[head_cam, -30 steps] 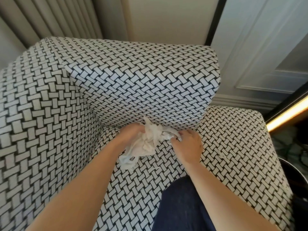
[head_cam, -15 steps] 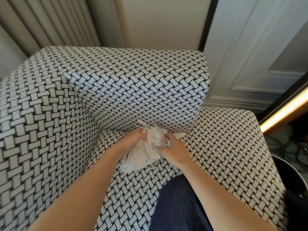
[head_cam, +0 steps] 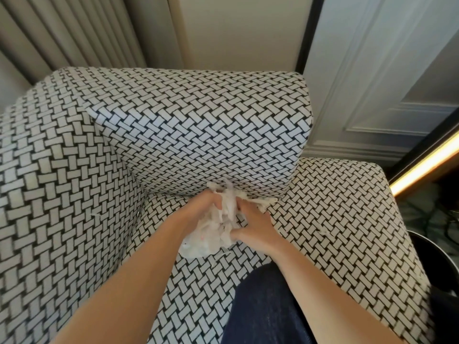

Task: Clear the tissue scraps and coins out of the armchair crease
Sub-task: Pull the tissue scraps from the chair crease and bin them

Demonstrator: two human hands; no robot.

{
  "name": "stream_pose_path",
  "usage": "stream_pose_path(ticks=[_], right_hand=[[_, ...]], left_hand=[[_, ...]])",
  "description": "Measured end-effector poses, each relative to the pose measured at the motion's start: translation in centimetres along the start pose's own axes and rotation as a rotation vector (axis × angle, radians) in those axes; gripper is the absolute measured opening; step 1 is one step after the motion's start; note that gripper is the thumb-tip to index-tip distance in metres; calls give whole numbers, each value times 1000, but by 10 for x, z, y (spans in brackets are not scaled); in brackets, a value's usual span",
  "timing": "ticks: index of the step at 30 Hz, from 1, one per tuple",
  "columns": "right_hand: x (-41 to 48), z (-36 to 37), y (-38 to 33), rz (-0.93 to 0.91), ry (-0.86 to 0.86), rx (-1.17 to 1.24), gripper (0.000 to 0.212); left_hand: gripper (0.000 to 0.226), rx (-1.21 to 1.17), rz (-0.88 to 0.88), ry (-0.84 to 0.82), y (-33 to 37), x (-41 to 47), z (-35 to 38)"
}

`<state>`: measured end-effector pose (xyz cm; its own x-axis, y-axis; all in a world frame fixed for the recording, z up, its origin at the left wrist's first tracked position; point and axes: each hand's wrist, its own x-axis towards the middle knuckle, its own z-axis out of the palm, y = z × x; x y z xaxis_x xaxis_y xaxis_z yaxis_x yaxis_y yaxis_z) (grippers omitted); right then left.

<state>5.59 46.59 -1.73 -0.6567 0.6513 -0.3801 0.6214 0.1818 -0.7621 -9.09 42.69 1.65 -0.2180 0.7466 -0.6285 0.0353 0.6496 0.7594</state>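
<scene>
A wad of white tissue scraps (head_cam: 213, 229) lies at the crease (head_cam: 173, 194) where the back cushion meets the seat of a black-and-white woven-pattern armchair (head_cam: 198, 135). My left hand (head_cam: 207, 203) grips the wad from the left, fingers curled into it. From the right, my right hand (head_cam: 255, 225) presses against the same wad and pinches it. Small loose tissue shreds lie on the seat at the left (head_cam: 95, 214) and at the right (head_cam: 323, 230). No coins show.
The armchair's left arm (head_cam: 49, 194) rises beside my left forearm. My knee in dark blue fabric (head_cam: 263, 309) rests on the seat front. Curtains (head_cam: 74, 31) and a panelled wall (head_cam: 372, 70) stand behind. A dark round object (head_cam: 432, 259) sits at the right.
My right hand has moved left from the crease and closed onto the tissue wad held by my left hand. The wad is now bunched tighter between both hands.
</scene>
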Motion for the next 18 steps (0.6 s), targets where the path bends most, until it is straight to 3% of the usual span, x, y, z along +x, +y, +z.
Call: stream_pose_path(ticks=[9,15,18], right_hand=[[-3,-2,0,-14,-90,-90,94],[-16,-8,-17,-49,-157,-185,93],[-17,-5,-18,-23,-190,-195,101]], left_hand=[[59,69,52,-26,8,-18,13],[27,72,56,-51,13,-36,21],[26,33,73,-29,10,-42,24]])
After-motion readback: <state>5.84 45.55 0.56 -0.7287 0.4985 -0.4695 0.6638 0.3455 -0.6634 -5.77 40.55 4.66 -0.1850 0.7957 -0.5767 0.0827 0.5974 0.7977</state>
